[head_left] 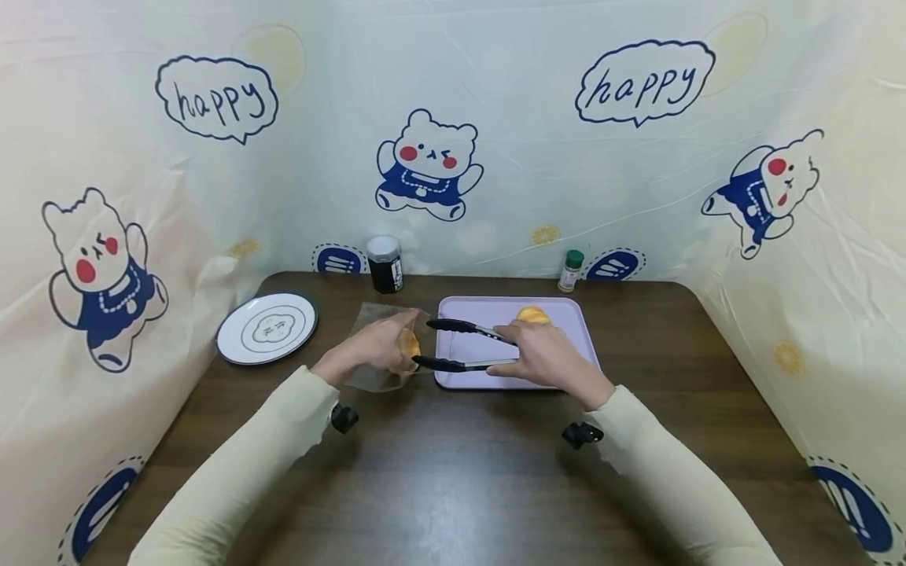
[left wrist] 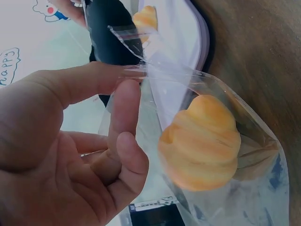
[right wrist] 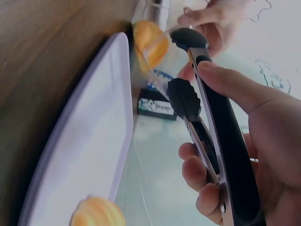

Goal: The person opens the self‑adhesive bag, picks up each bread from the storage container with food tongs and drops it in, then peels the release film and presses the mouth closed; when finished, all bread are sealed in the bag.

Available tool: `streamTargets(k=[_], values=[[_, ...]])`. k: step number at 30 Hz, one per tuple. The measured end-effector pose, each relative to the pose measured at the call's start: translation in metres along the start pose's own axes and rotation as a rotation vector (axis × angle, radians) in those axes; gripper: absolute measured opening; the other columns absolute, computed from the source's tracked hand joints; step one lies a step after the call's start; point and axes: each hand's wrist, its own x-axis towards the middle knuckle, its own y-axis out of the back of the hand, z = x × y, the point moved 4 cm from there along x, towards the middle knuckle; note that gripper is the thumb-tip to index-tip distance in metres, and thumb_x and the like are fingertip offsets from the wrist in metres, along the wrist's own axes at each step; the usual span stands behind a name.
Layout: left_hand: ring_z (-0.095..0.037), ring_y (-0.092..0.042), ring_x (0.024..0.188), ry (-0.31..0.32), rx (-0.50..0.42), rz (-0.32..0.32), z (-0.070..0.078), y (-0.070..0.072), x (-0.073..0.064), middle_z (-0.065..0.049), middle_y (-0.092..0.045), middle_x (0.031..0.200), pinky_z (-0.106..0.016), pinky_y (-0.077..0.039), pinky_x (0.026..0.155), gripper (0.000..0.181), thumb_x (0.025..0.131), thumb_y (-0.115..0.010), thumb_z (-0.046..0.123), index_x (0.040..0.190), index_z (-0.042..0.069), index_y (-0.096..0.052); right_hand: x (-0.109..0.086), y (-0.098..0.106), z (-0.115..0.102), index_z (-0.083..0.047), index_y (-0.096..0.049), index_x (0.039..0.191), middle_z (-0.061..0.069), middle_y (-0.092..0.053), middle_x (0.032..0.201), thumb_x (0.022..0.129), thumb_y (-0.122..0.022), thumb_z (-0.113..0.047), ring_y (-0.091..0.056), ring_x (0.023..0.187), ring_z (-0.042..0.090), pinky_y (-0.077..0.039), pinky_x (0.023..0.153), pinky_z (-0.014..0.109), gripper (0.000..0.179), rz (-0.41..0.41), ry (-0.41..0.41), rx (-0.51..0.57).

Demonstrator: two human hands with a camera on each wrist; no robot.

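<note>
My left hand [head_left: 385,343] pinches the rim of a clear plastic bag [head_left: 378,380] between thumb and fingertips. A golden bread roll [left wrist: 202,143] is inside the bag. My right hand [head_left: 545,354] grips black-and-silver tongs [right wrist: 225,136] by the handles. The tongs' black tips are spread apart with nothing between them, close to the bag's mouth and left of the lilac tray [head_left: 467,380]. A second bread roll [head_left: 533,314] sits on the tray's far side, partly hidden behind my right hand in the head view.
A white plate [head_left: 241,334] with a dark rim lies at the left of the brown table [head_left: 439,472]. Toward the back stand a dark jar [head_left: 385,271] with a pale lid and a small green-capped bottle [head_left: 569,271]. A printed curtain [head_left: 531,157] surrounds the table's back and sides.
</note>
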Motion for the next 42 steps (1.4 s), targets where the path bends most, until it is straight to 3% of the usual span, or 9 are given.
streamTargets(k=[3, 8, 10, 15, 24, 30, 35, 38, 42], values=[[-0.026, -0.058, 0.105, 0.016, 0.001, 0.008, 0.0, 0.0, 0.0, -0.016, -0.035, 0.161, -0.044, -0.051, 0.095, 0.102, 0.078, -0.081, 0.02, 0.159, 0.008, -0.021, -0.005, 0.005, 0.008, -0.013, -0.064, 0.132, 0.007, -0.072, 0.12, 0.079, -0.075, -0.061, -0.069, 0.101, 0.024, -0.057, 0.085, 0.048, 0.073, -0.016, -0.023, 0.024], [-0.029, -0.055, 0.115, 0.041, -0.005, 0.027, 0.001, -0.001, 0.0, -0.015, -0.031, 0.163, -0.047, -0.049, 0.1, 0.099, 0.08, -0.081, 0.023, 0.159, 0.009, -0.023, -0.014, 0.013, 0.024, -0.014, -0.064, 0.132, 0.007, -0.071, 0.118, 0.078, -0.076, -0.062, -0.066, 0.091, 0.02, -0.057, 0.083, 0.044, 0.074, -0.03, -0.07, 0.055], [-0.027, -0.058, 0.11, 0.057, -0.019, 0.034, 0.0, -0.001, 0.001, -0.015, -0.034, 0.161, -0.042, -0.052, 0.094, 0.098, 0.08, -0.081, 0.024, 0.159, 0.01, -0.024, -0.018, 0.015, 0.031, -0.015, -0.064, 0.133, 0.006, -0.071, 0.119, 0.078, -0.075, -0.063, -0.064, 0.09, 0.019, -0.057, 0.083, 0.044, 0.074, -0.03, -0.086, 0.061], [-0.018, -0.065, 0.085, 0.088, -0.065, 0.027, 0.0, -0.001, 0.003, -0.018, -0.043, 0.154, -0.027, -0.054, 0.069, 0.099, 0.08, -0.082, 0.024, 0.159, 0.01, -0.023, -0.025, 0.022, 0.046, -0.012, -0.06, 0.138, 0.012, -0.066, 0.133, 0.079, -0.075, -0.062, -0.066, 0.11, 0.028, -0.053, 0.094, 0.053, 0.079, -0.038, -0.133, 0.066], [-0.02, -0.063, 0.088, 0.042, -0.063, 0.023, 0.001, 0.0, 0.003, -0.019, -0.04, 0.156, -0.028, -0.053, 0.072, 0.099, 0.079, -0.082, 0.022, 0.158, 0.008, -0.025, -0.038, 0.029, 0.081, -0.009, -0.058, 0.14, 0.019, -0.061, 0.139, 0.079, -0.075, -0.06, -0.061, 0.122, 0.038, -0.047, 0.101, 0.061, 0.082, -0.064, -0.222, 0.014], [-0.021, -0.063, 0.089, 0.024, -0.078, 0.019, 0.001, -0.002, 0.005, -0.019, -0.04, 0.157, -0.027, -0.054, 0.07, 0.098, 0.079, -0.083, 0.02, 0.158, 0.007, -0.026, -0.049, 0.029, 0.105, -0.008, -0.057, 0.141, 0.022, -0.062, 0.134, 0.08, -0.074, -0.06, -0.061, 0.116, 0.04, -0.05, 0.096, 0.062, 0.082, -0.101, -0.321, -0.025], [-0.025, -0.059, 0.103, 0.015, -0.046, 0.033, 0.001, -0.002, 0.005, -0.018, -0.039, 0.158, -0.035, -0.054, 0.086, 0.098, 0.078, -0.083, 0.022, 0.157, 0.006, -0.027, -0.057, 0.027, 0.121, -0.005, -0.058, 0.139, 0.023, -0.062, 0.133, 0.081, -0.074, -0.059, -0.062, 0.112, 0.041, -0.051, 0.091, 0.062, 0.081, -0.114, -0.387, -0.039], [-0.027, -0.057, 0.108, 0.023, -0.038, 0.031, 0.001, -0.002, 0.005, -0.018, -0.041, 0.156, -0.039, -0.052, 0.092, 0.098, 0.078, -0.083, 0.023, 0.157, 0.007, -0.027, -0.059, 0.025, 0.128, -0.003, -0.059, 0.137, 0.023, -0.064, 0.128, 0.08, -0.074, -0.06, -0.064, 0.102, 0.037, -0.054, 0.085, 0.06, 0.082, -0.117, -0.408, -0.052], [-0.026, -0.058, 0.105, 0.039, -0.052, 0.012, 0.001, -0.003, 0.005, -0.017, -0.044, 0.154, -0.034, -0.054, 0.084, 0.098, 0.08, -0.082, 0.023, 0.158, 0.008, -0.026, -0.061, 0.022, 0.134, -0.001, -0.06, 0.136, 0.024, -0.066, 0.125, 0.08, -0.074, -0.061, -0.064, 0.092, 0.033, -0.056, 0.078, 0.057, 0.083, -0.135, -0.424, -0.065]])
